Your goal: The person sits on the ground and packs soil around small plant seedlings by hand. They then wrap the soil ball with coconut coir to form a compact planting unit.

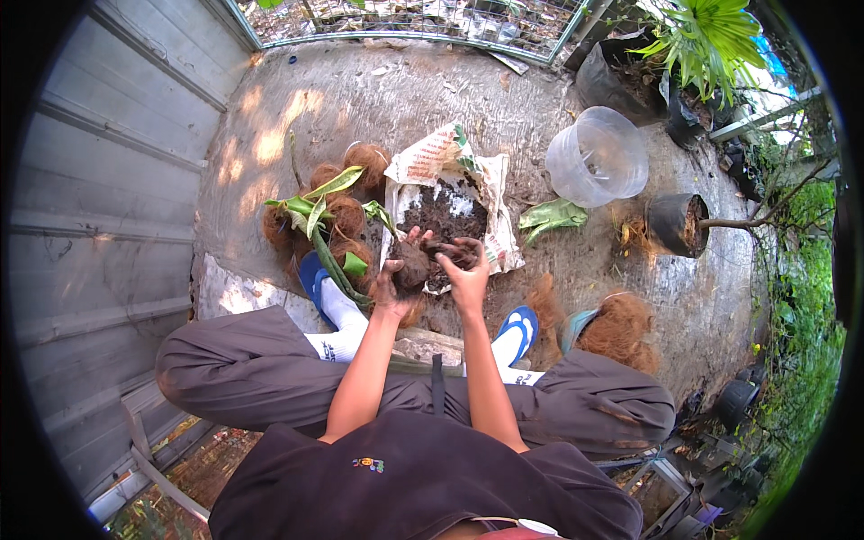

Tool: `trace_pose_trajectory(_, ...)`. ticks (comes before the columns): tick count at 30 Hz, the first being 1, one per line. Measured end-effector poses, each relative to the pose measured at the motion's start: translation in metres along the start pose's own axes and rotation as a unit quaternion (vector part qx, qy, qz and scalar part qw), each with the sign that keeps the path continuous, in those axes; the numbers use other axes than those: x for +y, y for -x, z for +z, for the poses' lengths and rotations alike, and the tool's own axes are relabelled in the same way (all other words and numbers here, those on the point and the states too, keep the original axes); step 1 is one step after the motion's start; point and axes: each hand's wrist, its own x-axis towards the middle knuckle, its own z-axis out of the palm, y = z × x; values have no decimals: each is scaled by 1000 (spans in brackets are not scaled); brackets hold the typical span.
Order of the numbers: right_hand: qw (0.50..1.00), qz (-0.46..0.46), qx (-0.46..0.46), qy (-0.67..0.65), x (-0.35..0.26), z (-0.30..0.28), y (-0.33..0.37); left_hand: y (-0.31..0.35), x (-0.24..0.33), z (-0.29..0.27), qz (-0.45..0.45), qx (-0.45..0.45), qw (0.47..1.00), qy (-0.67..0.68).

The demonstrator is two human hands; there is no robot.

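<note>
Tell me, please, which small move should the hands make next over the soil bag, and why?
Probably press the clump tighter before lifting it away. The left hand cups this brown fibrous ball, and the right hand, dirty with soil, holds loose soil just beside it. Both hover over the open soil bag, so crumbs would fall back inside. Whether a plant sits in the clump cannot be told.

A grey ribbed metal wall (108,207) stands well to the left of the fingers, and a wire fence (405,22) closes the far end beyond them. The ground under and around the fingers is bare concrete (360,99), with dappled sunlight (270,135) on it up and to the left. Green plants (711,36) grow far to the upper right.
</note>
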Motion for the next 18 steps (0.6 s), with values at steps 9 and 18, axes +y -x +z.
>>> trace_pose_trajectory(9,992,-74,-51,83,-18,25,18,4,11,7,17,2,1000,-9)
trace_pose_trajectory(18,984,-86,-124,90,-25,27,24,6,6,-2,19,-39,998,55)
